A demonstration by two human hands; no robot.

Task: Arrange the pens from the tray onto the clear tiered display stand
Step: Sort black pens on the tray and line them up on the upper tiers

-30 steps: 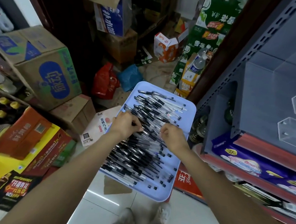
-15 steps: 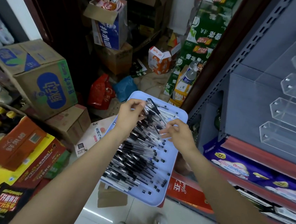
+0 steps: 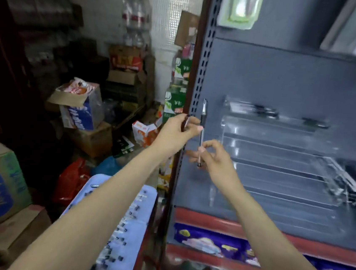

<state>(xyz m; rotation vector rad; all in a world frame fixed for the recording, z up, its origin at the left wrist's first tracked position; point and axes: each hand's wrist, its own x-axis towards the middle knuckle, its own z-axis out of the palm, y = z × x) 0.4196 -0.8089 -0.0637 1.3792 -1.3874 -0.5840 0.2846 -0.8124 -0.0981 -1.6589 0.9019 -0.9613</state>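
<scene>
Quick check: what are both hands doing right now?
Left hand: fingers curled round something dark, likely pens; blurred.
Right hand: pinching one upright pen.

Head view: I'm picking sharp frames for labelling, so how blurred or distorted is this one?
Head view: motion blur smears the clear stand and tray; the pen between both hands stays fairly legible; wide-angle bending curves the shelf upright.

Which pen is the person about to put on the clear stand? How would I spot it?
Find the grey shelf on the right, with the clear stand on it. Just left of the stand, both hands meet on one pen. It stands upright, black cap on top, pinched by the right hand low and the left hand higher, while the other pens lie in the blue tray below.
</scene>
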